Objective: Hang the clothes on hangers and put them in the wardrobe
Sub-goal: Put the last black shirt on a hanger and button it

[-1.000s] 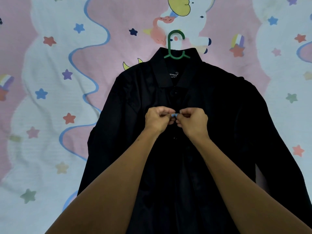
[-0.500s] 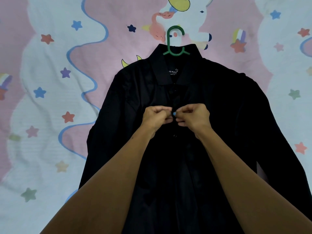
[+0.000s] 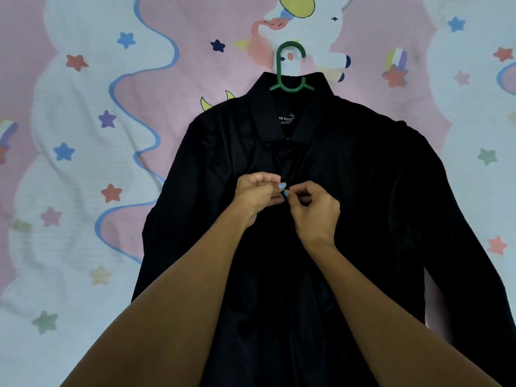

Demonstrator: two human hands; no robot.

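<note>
A black shirt [image 3: 363,205], smooth woven cloth with a faint sheen, lay flat and face-up on a bedsheet [image 3: 69,247] of ribbed cotton printed with stars and wavy pink and pale-blue bands. A green plastic hanger [image 3: 290,68] sat inside the collar, its curved hook protruding above. The left hand [image 3: 258,195] and right hand [image 3: 315,210] met at the button placket, mid-chest, fingers curled, each pinching the shirt's front edge. Which button was held could not be told.
</note>
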